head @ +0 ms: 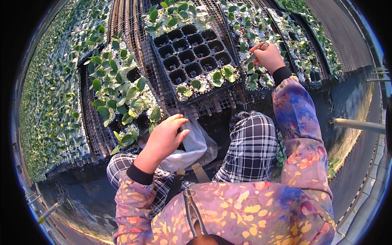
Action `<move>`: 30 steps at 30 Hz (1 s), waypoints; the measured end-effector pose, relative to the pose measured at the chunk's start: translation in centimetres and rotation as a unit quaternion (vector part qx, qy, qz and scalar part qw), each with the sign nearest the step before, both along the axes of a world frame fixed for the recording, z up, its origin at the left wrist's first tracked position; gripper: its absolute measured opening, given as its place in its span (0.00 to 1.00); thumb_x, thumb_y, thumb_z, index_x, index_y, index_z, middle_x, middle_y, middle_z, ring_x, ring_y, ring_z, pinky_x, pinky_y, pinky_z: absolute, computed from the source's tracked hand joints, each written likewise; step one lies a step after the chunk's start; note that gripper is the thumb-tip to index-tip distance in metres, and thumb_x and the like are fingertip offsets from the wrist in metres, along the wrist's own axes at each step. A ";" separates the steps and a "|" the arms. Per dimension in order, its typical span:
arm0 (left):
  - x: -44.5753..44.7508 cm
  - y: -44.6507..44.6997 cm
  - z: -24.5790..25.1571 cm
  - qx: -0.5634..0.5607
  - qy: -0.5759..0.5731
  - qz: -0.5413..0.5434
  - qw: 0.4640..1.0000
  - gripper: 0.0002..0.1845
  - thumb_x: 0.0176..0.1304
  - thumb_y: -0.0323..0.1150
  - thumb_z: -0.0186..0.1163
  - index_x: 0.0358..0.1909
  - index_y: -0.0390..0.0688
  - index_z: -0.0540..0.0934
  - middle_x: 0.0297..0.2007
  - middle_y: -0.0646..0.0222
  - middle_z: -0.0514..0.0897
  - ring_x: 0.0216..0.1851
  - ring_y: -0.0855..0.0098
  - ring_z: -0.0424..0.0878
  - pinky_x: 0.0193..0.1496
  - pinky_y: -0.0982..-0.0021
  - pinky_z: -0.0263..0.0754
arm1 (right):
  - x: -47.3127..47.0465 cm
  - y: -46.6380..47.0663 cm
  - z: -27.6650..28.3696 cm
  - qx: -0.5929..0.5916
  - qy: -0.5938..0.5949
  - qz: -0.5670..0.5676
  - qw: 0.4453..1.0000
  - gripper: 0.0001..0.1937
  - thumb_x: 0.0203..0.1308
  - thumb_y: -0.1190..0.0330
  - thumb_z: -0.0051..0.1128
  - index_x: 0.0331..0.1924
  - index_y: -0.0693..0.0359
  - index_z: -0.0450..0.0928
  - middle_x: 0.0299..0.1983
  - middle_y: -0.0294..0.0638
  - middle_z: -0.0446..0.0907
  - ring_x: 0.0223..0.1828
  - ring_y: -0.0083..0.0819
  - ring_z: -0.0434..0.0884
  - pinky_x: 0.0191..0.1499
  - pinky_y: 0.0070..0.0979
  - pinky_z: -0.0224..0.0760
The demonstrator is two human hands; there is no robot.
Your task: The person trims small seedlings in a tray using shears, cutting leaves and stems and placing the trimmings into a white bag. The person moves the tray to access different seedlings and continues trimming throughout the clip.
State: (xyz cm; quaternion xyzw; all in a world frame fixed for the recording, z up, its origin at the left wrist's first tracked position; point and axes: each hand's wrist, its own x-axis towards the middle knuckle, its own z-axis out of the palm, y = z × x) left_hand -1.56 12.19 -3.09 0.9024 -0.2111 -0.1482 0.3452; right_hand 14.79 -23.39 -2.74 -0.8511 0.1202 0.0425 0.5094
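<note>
My right hand (268, 57) grips a small metal tool (251, 57) with a ring handle, perhaps scissors. Its tip points down among the seedlings of the right-hand cell tray (245, 33); the exact contact point is hidden. My left hand (165, 137) holds nothing visible, its thumb apart from its fingers. Beneath it, a white plastic bag (196, 150) hangs open between my knees. In front of me lies a black cell tray (198, 58) with bare cells through its middle. Seedlings in white granular medium (214, 79) fill its near row, and more stand at its far end.
A tray of larger seedlings (122, 88) lies left of the middle one. Dense seedlings (58, 101) cover the far left. More trays (298, 46) stand at the right on the mesh bench (128, 18). A pipe (358, 125) juts in at the right.
</note>
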 end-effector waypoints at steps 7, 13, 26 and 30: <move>0.3 -1.0 -1.8 0.088 0.068 -0.033 0.993 0.31 0.55 0.39 0.66 0.59 0.39 0.67 0.66 0.43 0.57 0.49 0.46 0.78 0.50 0.57 0.76 | 0.0 2.7 5.2 0.116 -0.127 -0.041 0.984 0.08 0.61 0.76 0.48 0.43 0.66 0.77 0.33 0.39 0.81 0.29 0.23 0.82 0.32 0.18 0.78; 1.7 -1.7 -3.8 0.005 0.048 0.042 0.998 0.30 0.57 0.40 0.64 0.60 0.41 0.68 0.65 0.41 0.58 0.50 0.44 0.77 0.52 0.55 0.75 | 4.2 9.8 2.5 0.256 -0.091 -0.056 0.961 0.08 0.58 0.78 0.48 0.40 0.69 0.75 0.33 0.41 0.79 0.29 0.27 0.83 0.34 0.21 0.79; 1.2 2.8 -0.9 -0.018 0.034 -0.025 0.999 0.22 0.57 0.38 0.63 0.51 0.38 0.75 0.51 0.54 0.76 0.47 0.53 0.78 0.48 0.60 0.76 | 15.2 15.9 -3.2 0.135 -0.201 -0.088 0.966 0.12 0.51 0.68 0.64 0.24 0.68 0.74 0.20 0.42 0.81 0.20 0.25 0.83 0.24 0.20 0.76; 1.4 3.1 -0.8 -0.034 0.035 -0.034 0.998 0.22 0.56 0.38 0.63 0.50 0.37 0.75 0.50 0.54 0.76 0.45 0.53 0.79 0.47 0.60 0.76 | 17.5 15.7 -3.9 0.085 -0.164 -0.060 0.981 0.13 0.47 0.65 0.68 0.22 0.65 0.75 0.18 0.38 0.79 0.18 0.24 0.81 0.25 0.21 0.75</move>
